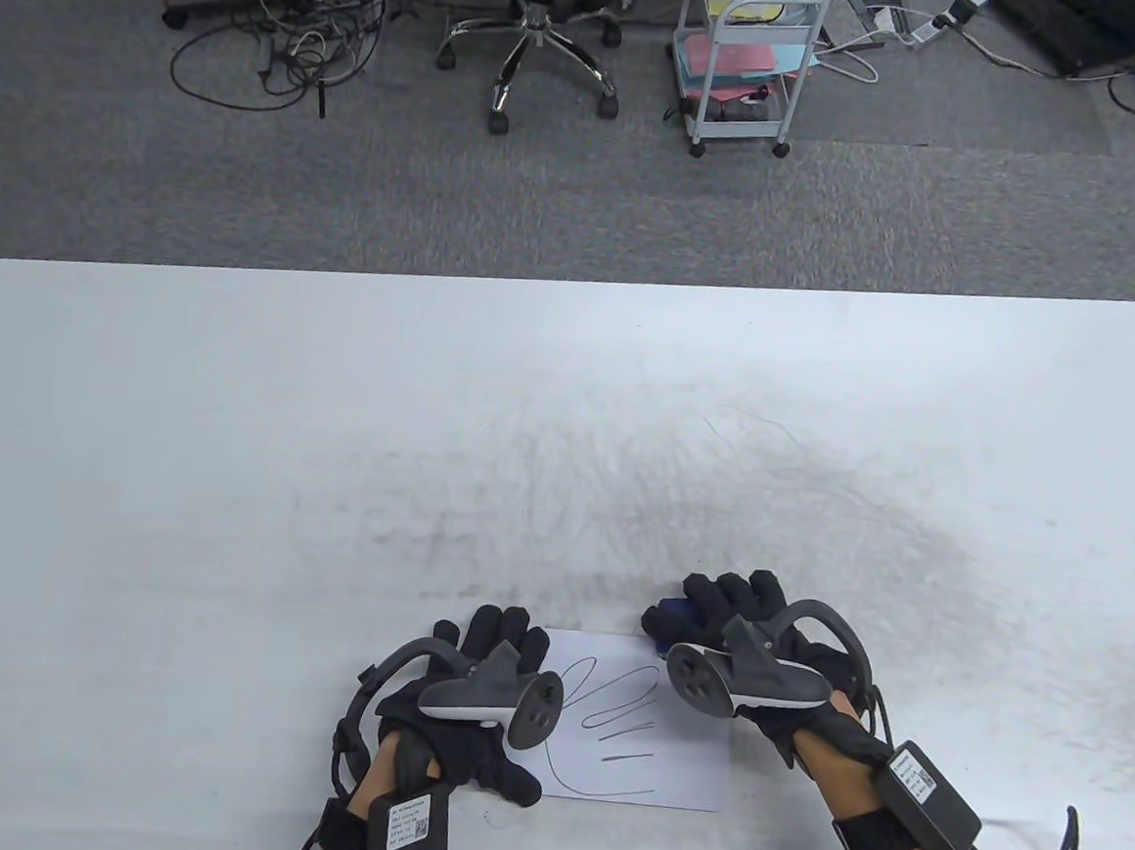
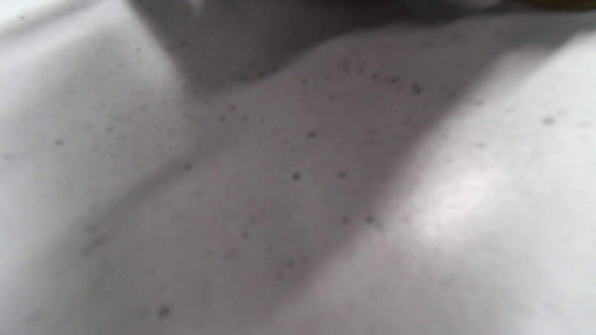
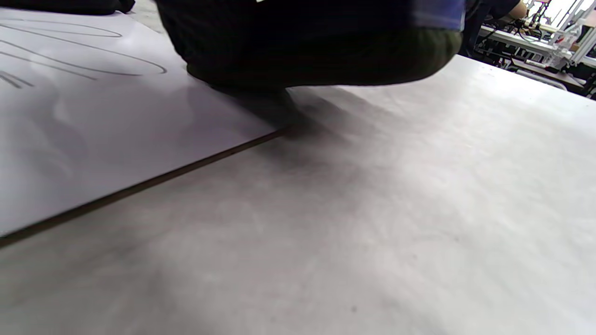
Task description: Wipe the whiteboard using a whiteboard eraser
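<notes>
A small whiteboard (image 1: 643, 770) with black pen lines (image 1: 616, 706) lies flat near the table's front edge. It also shows in the right wrist view (image 3: 93, 135), with the lines (image 3: 88, 58) at the upper left. My left hand (image 1: 502, 636) rests flat on the board's left edge with its fingers stretched out and holds nothing. My right hand (image 1: 721, 599) grips a blue whiteboard eraser (image 1: 672, 618) at the board's far right corner. In the right wrist view the eraser's dark pad (image 3: 316, 60) sits on that corner. The left wrist view shows only blurred, speckled table surface.
The white table (image 1: 330, 446) has grey smudges (image 1: 795, 521) beyond the board. Past its far edge stand an office chair (image 1: 534, 35), a wheeled cart (image 1: 748, 61) and floor cables (image 1: 273, 49).
</notes>
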The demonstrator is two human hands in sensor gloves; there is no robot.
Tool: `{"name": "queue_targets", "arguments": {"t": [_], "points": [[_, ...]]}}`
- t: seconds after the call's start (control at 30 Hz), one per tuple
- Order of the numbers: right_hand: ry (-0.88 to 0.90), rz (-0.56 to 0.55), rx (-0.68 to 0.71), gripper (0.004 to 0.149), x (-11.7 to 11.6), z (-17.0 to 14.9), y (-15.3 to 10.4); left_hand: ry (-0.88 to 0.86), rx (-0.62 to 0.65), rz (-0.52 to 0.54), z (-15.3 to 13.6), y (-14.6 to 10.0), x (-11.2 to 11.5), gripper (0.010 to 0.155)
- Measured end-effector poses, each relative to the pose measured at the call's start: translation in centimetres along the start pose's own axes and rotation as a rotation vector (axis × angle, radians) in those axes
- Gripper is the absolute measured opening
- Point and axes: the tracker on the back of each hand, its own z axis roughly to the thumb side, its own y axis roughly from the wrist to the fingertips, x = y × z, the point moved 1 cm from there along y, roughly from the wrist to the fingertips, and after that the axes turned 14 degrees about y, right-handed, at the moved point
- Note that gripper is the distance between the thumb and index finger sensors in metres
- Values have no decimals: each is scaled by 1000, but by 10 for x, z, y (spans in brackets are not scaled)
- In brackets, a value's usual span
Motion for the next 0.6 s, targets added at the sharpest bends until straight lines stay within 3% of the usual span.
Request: {"name": "queue_targets", "arguments": {"t": [0.2, 0.47, 0.6], "points": [[-127, -42, 112, 56, -8, 26, -30, 0, 0, -1, 0, 0, 0, 132], [-209, -48, 283, 58, -26, 76, -93, 0, 1, -1, 0, 0, 0, 132], [-256, -81, 336, 61, -28, 86, -106, 0, 2, 0, 0, 0, 0, 132]]}}
